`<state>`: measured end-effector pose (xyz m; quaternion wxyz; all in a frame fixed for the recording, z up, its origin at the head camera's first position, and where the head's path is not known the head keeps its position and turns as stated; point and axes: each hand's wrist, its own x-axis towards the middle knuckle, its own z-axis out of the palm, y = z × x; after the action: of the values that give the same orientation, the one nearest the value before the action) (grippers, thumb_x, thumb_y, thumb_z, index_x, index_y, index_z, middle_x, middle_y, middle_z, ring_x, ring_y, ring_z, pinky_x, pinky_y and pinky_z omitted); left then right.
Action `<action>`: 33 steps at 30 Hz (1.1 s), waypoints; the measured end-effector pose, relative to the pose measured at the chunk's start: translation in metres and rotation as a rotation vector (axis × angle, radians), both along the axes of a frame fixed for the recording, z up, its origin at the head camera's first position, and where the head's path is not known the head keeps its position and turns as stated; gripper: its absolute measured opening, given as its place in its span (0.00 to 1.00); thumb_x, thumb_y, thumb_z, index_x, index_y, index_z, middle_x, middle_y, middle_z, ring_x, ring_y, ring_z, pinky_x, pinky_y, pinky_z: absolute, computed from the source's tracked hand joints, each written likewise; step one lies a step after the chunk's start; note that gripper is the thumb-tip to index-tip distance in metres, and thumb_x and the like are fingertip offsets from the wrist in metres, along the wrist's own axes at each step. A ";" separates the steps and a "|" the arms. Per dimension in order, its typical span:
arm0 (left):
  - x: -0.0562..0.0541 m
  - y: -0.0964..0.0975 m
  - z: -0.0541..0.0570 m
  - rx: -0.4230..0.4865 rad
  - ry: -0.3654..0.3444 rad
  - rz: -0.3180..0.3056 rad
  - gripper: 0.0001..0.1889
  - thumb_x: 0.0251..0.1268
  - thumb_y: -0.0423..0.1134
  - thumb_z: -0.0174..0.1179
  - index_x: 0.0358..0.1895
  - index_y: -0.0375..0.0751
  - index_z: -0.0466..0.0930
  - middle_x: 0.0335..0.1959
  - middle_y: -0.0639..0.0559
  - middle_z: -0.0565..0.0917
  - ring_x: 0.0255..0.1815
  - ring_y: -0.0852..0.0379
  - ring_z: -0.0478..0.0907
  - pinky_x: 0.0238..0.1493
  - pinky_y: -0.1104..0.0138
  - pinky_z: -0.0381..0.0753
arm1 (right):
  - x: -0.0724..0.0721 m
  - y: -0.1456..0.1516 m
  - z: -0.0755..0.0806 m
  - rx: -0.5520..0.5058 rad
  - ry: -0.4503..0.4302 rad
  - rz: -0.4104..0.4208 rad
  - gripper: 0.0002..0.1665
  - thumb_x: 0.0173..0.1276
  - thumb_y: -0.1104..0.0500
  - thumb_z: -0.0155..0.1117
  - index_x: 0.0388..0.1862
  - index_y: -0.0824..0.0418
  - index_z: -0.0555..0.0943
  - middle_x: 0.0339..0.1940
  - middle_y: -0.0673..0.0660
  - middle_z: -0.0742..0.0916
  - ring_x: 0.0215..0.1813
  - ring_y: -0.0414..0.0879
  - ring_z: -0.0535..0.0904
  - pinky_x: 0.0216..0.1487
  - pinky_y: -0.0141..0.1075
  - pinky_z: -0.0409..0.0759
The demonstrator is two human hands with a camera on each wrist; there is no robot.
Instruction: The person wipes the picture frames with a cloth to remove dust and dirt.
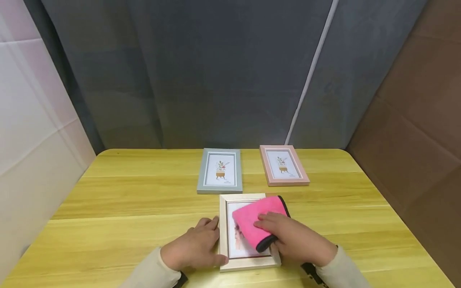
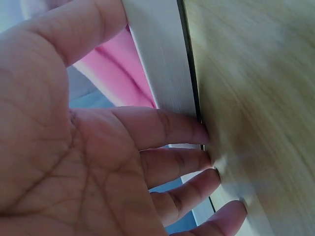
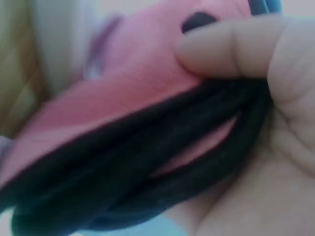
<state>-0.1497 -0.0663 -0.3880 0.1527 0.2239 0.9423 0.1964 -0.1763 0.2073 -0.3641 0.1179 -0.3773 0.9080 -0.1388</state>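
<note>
A cream picture frame (image 1: pixel 248 264) lies face up near the table's front, with a picture partly hidden under a folded pink cloth (image 1: pixel 253 220) with black edging. My left hand (image 1: pixel 196 246) rests at the frame's left side; its thumb touches the lower left corner. In the left wrist view, its fairly straight fingers (image 2: pixel 172 164) touch the frame's side (image 2: pixel 162 59) and the tabletop. My right hand (image 1: pixel 299 238) holds the cloth against the right part of the picture. The right wrist view, blurred, shows the thumb pressing on the cloth's folded layers (image 3: pixel 138 73).
Behind the cream frame lie a grey-blue picture frame (image 1: pixel 201 176) and, further right, a pink picture frame (image 1: pixel 302 176), both face up with plant pictures. The yellow wooden table (image 1: pixel 126 208) ends at a dark grey curtain (image 1: pixel 216 80). Fabric walls flank it.
</note>
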 end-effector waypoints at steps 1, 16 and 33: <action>0.000 0.000 0.000 -0.001 0.001 -0.002 0.43 0.52 0.58 0.71 0.61 0.23 0.75 0.71 0.29 0.64 0.70 0.39 0.61 0.59 0.39 0.70 | 0.009 0.003 0.004 0.019 -0.033 0.010 0.29 0.68 0.68 0.60 0.67 0.53 0.77 0.67 0.54 0.79 0.71 0.55 0.69 0.68 0.51 0.68; 0.002 -0.009 0.003 0.015 -0.012 -0.027 0.43 0.54 0.57 0.69 0.63 0.23 0.73 0.72 0.29 0.63 0.71 0.38 0.60 0.60 0.37 0.68 | -0.012 -0.014 -0.020 -0.009 0.073 -0.052 0.36 0.57 0.77 0.54 0.65 0.58 0.78 0.70 0.62 0.75 0.74 0.64 0.62 0.71 0.55 0.62; -0.001 -0.012 -0.001 0.094 0.090 0.012 0.42 0.43 0.55 0.76 0.53 0.22 0.76 0.58 0.39 0.74 0.56 0.43 0.69 0.59 0.53 0.73 | 0.030 0.002 0.010 0.070 -0.103 0.077 0.29 0.65 0.70 0.61 0.63 0.49 0.80 0.64 0.48 0.81 0.70 0.51 0.71 0.69 0.47 0.68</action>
<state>-0.1509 -0.0781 -0.3892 0.0981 0.2339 0.9393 0.2310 -0.1461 0.2089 -0.3539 0.1831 -0.4000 0.8898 -0.1215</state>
